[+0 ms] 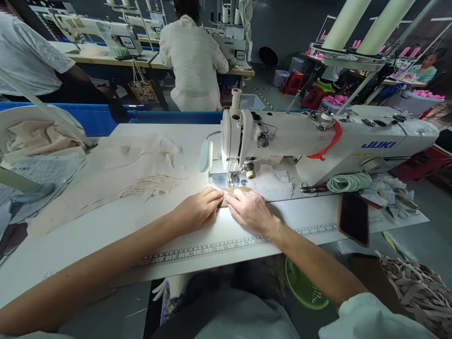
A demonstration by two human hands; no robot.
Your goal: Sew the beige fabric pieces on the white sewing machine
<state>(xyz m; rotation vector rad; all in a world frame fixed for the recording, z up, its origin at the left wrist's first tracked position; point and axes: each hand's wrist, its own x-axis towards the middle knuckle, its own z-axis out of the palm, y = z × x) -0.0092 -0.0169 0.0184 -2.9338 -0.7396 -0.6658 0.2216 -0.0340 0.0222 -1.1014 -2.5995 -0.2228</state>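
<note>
Both hands meet just in front of the presser foot of a white sewing machine (pixel 332 141). A small tan piece of fabric (pixel 223 203) shows between them, partly covered by the fingers. My left hand (pixel 201 207) has its fingers pressed together on the left edge of this piece. From the other side my right hand (pixel 249 209) pinches it, thumb and fingers closed. The machine's needle area (pixel 232 179) is right beyond the fingertips. To the left, a spread of pale pink fabric pieces (pixel 151 186) lies on the white table (pixel 169 254).
A phone (pixel 353 219) lies at the table's right edge, near a coil of pale green cord (pixel 349 182) and fabric scraps (pixel 388 195). A thread stand (pixel 353 59) rises behind the machine. Below are a green basket (pixel 305 287) and a heap of strips (pixel 420 287). Other people sit ahead.
</note>
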